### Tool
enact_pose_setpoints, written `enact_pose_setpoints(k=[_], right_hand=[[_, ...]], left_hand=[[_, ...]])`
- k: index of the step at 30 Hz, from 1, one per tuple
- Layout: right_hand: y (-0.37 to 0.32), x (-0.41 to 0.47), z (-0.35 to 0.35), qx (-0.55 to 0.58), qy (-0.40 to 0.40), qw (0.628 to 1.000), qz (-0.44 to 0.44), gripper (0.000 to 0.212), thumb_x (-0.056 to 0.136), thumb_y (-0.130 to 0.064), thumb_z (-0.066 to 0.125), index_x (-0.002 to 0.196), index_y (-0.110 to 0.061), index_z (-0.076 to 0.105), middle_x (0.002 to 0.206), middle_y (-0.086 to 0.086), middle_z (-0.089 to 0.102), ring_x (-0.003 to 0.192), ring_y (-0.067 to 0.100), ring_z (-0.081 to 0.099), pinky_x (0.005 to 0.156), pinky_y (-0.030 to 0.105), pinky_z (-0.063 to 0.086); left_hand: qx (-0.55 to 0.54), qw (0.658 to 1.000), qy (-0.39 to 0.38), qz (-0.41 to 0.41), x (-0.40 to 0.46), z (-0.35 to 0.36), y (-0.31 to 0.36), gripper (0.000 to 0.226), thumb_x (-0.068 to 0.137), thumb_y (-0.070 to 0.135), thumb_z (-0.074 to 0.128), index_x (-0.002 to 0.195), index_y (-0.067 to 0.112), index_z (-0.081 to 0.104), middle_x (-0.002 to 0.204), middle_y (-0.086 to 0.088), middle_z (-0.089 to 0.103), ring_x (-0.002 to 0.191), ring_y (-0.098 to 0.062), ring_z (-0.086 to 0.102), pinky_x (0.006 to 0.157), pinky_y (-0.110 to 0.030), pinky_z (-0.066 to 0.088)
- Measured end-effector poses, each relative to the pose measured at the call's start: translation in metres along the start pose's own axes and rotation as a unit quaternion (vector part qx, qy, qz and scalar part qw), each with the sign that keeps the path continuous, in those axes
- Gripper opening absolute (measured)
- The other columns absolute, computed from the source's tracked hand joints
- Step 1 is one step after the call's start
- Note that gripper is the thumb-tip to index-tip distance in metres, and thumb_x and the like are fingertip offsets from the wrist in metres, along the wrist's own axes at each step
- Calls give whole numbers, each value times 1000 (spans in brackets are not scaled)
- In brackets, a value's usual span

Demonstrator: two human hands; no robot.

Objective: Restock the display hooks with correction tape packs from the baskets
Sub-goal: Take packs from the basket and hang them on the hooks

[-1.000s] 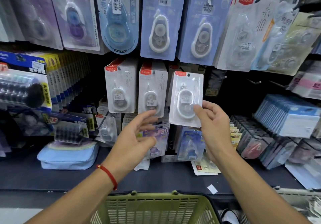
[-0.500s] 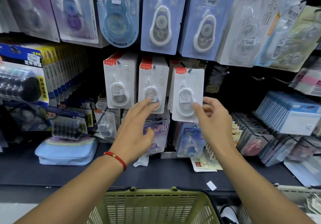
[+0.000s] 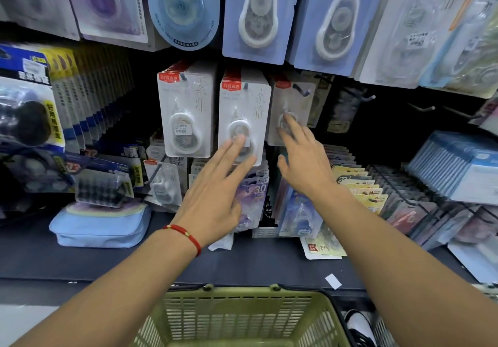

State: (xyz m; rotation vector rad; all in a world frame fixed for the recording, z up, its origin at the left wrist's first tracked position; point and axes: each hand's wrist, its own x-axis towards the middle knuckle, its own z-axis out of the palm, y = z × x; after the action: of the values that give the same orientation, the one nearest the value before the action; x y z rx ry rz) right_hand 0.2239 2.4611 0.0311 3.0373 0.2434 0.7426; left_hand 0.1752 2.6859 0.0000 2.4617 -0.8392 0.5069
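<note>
Pack (image 3: pixel 292 112) pushed back onto hook since earlier | right hand (image 3: pixel 304 158) fingers spread flat, pressing its blister | left hand (image 3: pixel 215 187) flat on neighbouring pack (image 3: pixel 242 115) | judged light, stiff card, best pinched at edges

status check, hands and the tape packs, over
Left hand open, fingertips on middle pack. Right hand open, pressing right pack on its hook. Nothing blocking.

The dark shelf (image 3: pixel 269 266) carries a light blue pouch (image 3: pixel 99 225), a loose pack (image 3: pixel 320 247) and a white slip (image 3: pixel 333 281)
</note>
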Motion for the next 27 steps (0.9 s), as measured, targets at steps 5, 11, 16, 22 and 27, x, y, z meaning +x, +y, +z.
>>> enact_pose_setpoints(k=[5,11,16,22,27], right_hand=[[-2,-5,1,-1,7,1000,-8,57,93,-13,59,149,-12,49,172,6,19,144,31,35,103,49,47],[-36,-65,10,260,51,964,17,22,91,-10,61,110,-16,70,102,0,71,90,19,66,85,40,55],[-93,-125,54,327,-311,892,-25,19,94,-16,60,103,-20,76,90,-1,77,73,5,67,75,24,53],[-153,-236,157,250,-565,786,20,31,101,-27,61,125,-12,71,121,13,73,110,27,68,86,31,53],[-193,-306,208,258,-576,765,127,53,99,-43,66,141,-12,55,141,12,61,127,32,61,97,38,50]], left_hand=[[-3,1000,-4,16,-12,-7,-4,84,84,-7,56,161,19,37,176,6,7,162,-14,0,128,-31,19],[44,998,-51,4,-72,-9,-23,64,76,-7,67,137,12,64,149,-7,56,138,-31,50,113,-47,46],[106,966,-200,-124,-156,8,-50,56,85,6,63,140,16,61,154,-9,48,145,-32,41,114,-45,42],[132,897,-345,-242,-277,62,-58,84,93,22,63,164,25,18,170,-15,-26,161,-36,-14,131,-39,13],[148,910,-277,-272,-304,86,-48,89,87,31,70,164,24,26,169,-13,-31,160,-38,-17,130,-42,10]])
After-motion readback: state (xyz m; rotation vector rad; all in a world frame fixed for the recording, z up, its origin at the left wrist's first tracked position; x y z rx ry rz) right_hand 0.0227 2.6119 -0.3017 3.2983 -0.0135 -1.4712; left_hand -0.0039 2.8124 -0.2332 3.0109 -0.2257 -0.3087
